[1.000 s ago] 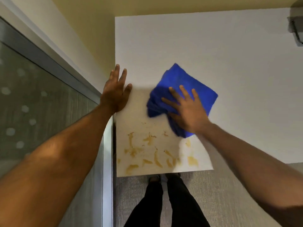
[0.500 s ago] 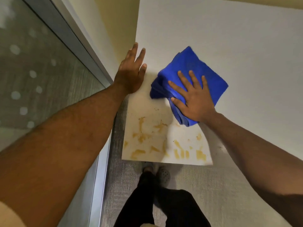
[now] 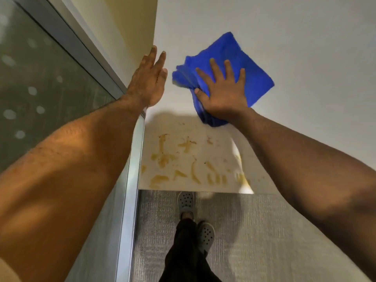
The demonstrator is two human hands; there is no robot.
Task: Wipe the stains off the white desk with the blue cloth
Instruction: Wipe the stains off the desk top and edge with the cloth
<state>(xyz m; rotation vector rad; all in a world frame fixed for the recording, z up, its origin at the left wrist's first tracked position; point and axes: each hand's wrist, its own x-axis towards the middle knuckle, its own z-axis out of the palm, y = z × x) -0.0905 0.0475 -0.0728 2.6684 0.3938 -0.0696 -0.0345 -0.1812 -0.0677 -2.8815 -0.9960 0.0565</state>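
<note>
The folded blue microfibre cloth (image 3: 234,64) lay on the smooth white desk (image 3: 295,33), beyond the yellow-brown stains (image 3: 183,161), pinned flat under the right hand (image 3: 222,92), fingers spread, likely for pressure. The left hand (image 3: 148,80), open, braced the desk's edge.

Right hand (image 3: 222,94) covers middle of blue cloth (image 3: 252,78); right forearm hides some stains (image 3: 183,159); tabletop (image 3: 284,37) cut off top and right

Soft, fuzzy blue cloth (image 3: 252,64) on a smooth, matt white desk (image 3: 295,33).
</note>
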